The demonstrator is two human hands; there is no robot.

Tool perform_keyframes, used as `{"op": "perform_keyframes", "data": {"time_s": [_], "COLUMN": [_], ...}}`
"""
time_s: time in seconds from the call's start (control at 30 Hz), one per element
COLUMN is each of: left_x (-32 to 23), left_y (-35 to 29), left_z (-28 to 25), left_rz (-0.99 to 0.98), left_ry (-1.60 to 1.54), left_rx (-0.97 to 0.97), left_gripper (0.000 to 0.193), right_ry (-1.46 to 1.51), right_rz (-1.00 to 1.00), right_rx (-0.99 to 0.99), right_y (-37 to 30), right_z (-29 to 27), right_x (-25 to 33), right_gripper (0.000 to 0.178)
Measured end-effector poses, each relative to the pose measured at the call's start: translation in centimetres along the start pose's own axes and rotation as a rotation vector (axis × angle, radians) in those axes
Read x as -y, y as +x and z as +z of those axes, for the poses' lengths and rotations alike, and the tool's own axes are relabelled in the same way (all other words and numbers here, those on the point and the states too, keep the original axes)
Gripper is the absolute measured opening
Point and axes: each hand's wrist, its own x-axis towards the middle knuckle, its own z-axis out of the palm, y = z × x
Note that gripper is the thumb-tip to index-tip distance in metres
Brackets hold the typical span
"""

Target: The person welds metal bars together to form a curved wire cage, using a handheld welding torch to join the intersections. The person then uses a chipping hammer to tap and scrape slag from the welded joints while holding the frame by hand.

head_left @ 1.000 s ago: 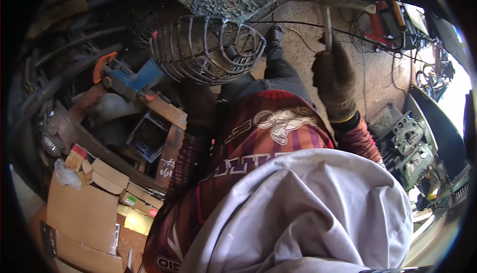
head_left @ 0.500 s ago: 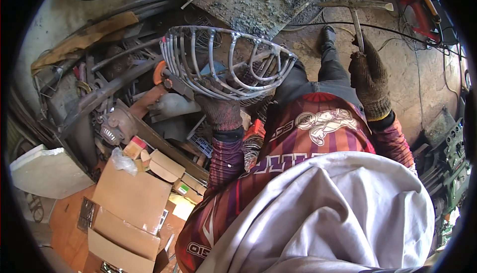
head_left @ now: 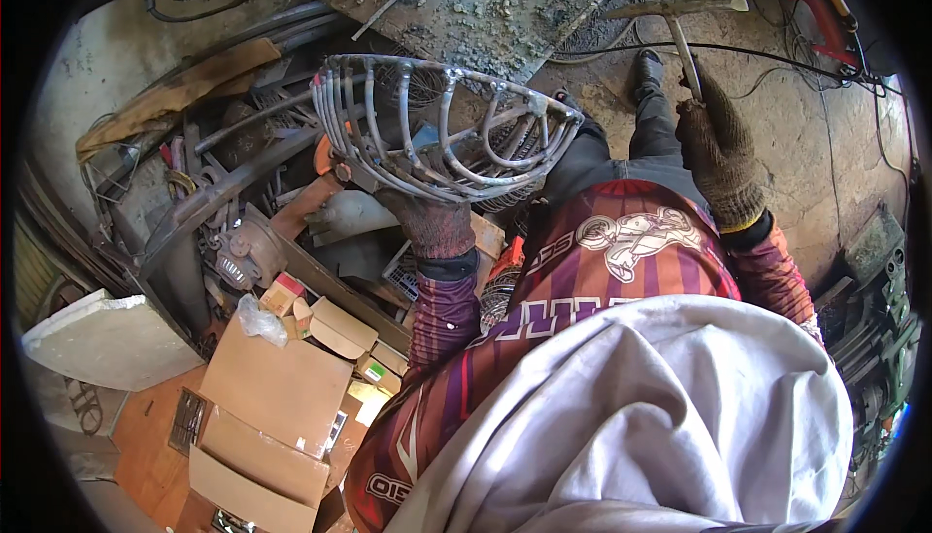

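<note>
My left hand [head_left: 432,224], in a dark knitted work glove, is closed on the lower side of a metal cage [head_left: 449,111] made of bent, welded rods. The cage is tilted, with its curved ribs showing under a long top rim. Most of the left fingers are hidden behind its rods. Out to the right, my gloved right hand [head_left: 720,154] is wrapped round the handle of a chipping hammer [head_left: 677,9]. The hammer's long head is raised beyond the hand, apart from the cage.
A metal sheet [head_left: 505,4] strewn with dark grit lies ahead. Scrap bars [head_left: 228,198] and an orange-guarded tool [head_left: 324,156] crowd the left. Cardboard boxes [head_left: 277,378] stand at lower left. A black cable [head_left: 748,50] crosses the floor near a red tool [head_left: 825,28].
The hammer and my right hand have shifted slightly left. The cage has tilted a little in my left hand. The surroundings have slid slightly as the view turned.
</note>
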Motion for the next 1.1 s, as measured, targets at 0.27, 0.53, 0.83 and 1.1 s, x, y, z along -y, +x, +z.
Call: {"op": "perform_keyframes", "data": {"time_s": [0.27, 0.53, 0.83, 1.1], "left_x": [-2.0, -2.3, -4.3, -0.9], "left_y": [1.2, 2.0, 1.9, 1.0], "left_z": [-1.4, -3.2, -4.2, -3.3], "left_rz": [-0.020, 0.743, 0.545, 0.683], "left_ry": [0.967, 2.872, 2.550, 2.753], "left_rx": [0.189, 0.292, 0.104, 0.030], "left_gripper": [0.047, 0.053, 0.054, 0.037], "right_ry": [-0.073, -0.250, -0.604, -0.717], "right_rz": [-0.038, -0.131, -0.575, -0.598], "right_rx": [0.007, 0.106, 0.140, 0.206], "right_y": [0.3, -0.3, -0.2, -0.2], "right_z": [0.2, 1.0, 2.6, 3.9], "right_x": [0.8, 3.5, 6.4, 5.6], "right_gripper": [0.041, 0.046, 0.039, 0.044]}}
